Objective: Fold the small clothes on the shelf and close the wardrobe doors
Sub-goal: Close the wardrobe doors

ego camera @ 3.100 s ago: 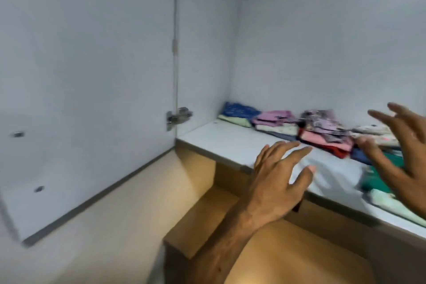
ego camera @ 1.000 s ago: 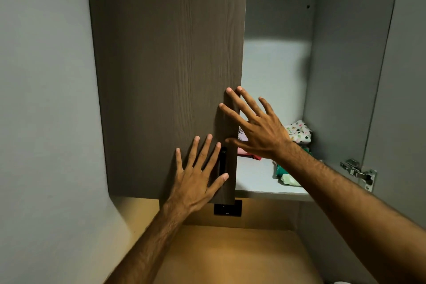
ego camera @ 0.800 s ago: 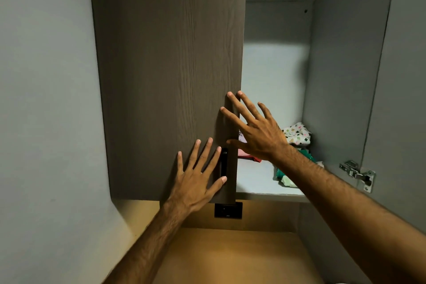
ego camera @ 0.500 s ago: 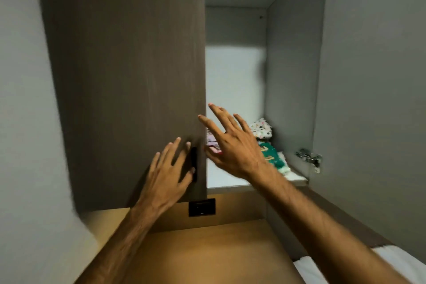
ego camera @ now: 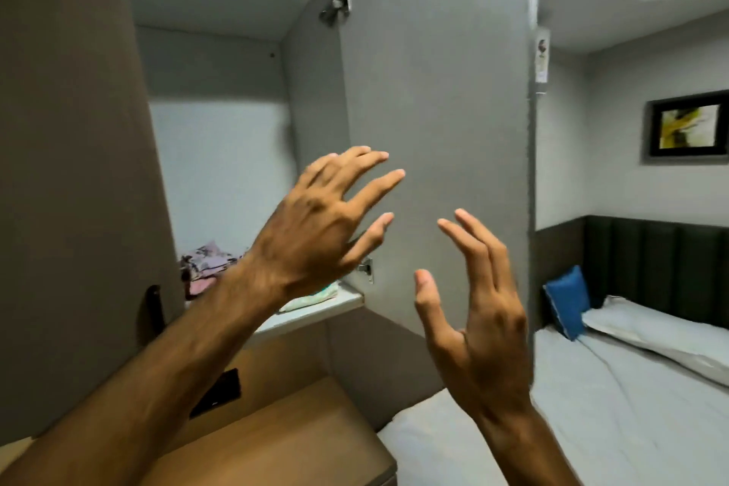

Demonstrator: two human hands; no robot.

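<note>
The left wardrobe door [ego camera: 75,170], brown wood grain with a black handle [ego camera: 153,308], hangs shut across the left side. The right door [ego camera: 434,130] stands open, its grey inner face toward me. Between them the white shelf [ego camera: 335,304] carries folded small clothes [ego camera: 205,262], mostly hidden by my forearm. My left hand [ego camera: 315,225] is raised in front of the opening, fingers spread, holding nothing. My right hand [ego camera: 477,312] is lifted in front of the open door's inner face, fingers apart, empty, not touching it.
A wooden counter [ego camera: 276,442] lies under the shelf, with a black socket [ego camera: 221,391] on the wall behind. To the right are a bed with white sheets [ego camera: 631,387], a blue pillow [ego camera: 568,304], a dark padded headboard [ego camera: 662,264] and a framed picture [ego camera: 688,128].
Both hands have come off the left door and swung right toward the open right door. My view has turned right, bringing the bed and room into sight.
</note>
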